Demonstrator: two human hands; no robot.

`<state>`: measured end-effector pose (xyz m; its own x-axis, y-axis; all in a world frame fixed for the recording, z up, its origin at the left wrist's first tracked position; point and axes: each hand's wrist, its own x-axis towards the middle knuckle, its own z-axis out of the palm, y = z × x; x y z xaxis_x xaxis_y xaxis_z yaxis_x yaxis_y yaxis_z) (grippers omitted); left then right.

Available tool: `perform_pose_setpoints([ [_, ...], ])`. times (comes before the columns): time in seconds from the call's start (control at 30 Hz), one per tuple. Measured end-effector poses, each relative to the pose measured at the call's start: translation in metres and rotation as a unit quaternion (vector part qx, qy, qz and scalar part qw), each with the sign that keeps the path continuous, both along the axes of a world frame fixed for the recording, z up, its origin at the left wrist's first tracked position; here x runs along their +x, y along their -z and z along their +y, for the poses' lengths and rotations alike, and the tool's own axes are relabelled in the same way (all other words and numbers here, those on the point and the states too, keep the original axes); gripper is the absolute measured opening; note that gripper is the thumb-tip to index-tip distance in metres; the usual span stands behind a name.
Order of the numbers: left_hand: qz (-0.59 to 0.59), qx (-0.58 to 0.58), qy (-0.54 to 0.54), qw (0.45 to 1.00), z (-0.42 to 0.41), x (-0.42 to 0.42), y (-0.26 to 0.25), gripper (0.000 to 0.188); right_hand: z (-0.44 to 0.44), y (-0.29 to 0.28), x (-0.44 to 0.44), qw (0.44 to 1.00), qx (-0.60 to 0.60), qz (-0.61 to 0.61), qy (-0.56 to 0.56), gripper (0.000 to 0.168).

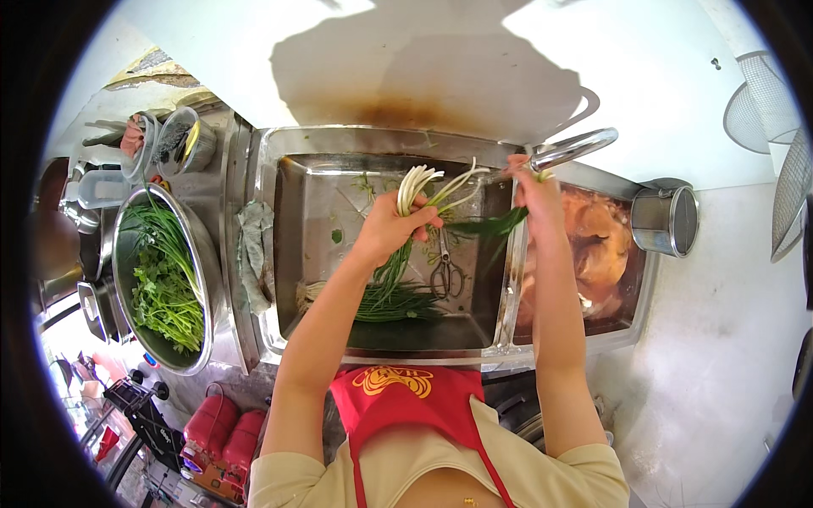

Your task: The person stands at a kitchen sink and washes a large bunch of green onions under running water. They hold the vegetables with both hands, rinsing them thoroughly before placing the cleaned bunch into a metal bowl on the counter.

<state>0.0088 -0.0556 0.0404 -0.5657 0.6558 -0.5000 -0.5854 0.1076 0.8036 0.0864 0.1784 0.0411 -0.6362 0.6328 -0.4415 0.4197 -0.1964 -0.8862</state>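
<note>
My left hand (397, 222) grips a small bunch of scallions (419, 181) above the left sink basin (356, 254), white ends up and green leaves hanging down. Just below the chrome faucet (575, 147), my right hand (537, 193) is closed around green scallion leaves (489, 225) that trail to the left; a pale stem end shows above its fingers. Whether the right fingers touch the faucet I cannot tell. On the basin floor lie metal scissors (446, 273) and a larger pile of scallions (397, 301), partly hidden by my left forearm. Loose leaf scraps are scattered there.
The right basin holds raw meat (597, 238) in liquid. A metal strainer (664, 219) stands at its far right. A grey cloth (255, 257) lies on the sink's left rim, beside a steel bowl (213, 317) of leafy herbs. Plastic tubs (203, 155) stand behind the bowl.
</note>
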Motion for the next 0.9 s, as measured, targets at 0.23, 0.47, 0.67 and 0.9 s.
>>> perform_pose_setpoints([
  [0.23, 0.005, -0.009, 0.013, 1.000, 0.008, 0.000, -0.001, 0.011, -0.038, -0.016, -0.003, 0.996, -0.030, 0.066, -0.048, 0.022],
  [0.47, -0.030, 0.020, -0.008, 0.999, 0.001, -0.003, -0.003, 0.012, -0.010, 0.014, 0.003, 0.996, -0.014, 0.023, 0.083, 0.016],
  [0.67, -0.066, 0.042, -0.025, 0.997, 0.006, -0.003, -0.006, 0.013, -0.038, -0.006, 0.008, 0.981, -0.171, 0.055, -0.067, 0.021],
  [0.9, -0.086, 0.035, -0.009, 0.996, 0.004, -0.002, -0.008, 0.014, -0.034, 0.001, -0.001, 0.991, -0.113, 0.061, 0.040, 0.023],
])
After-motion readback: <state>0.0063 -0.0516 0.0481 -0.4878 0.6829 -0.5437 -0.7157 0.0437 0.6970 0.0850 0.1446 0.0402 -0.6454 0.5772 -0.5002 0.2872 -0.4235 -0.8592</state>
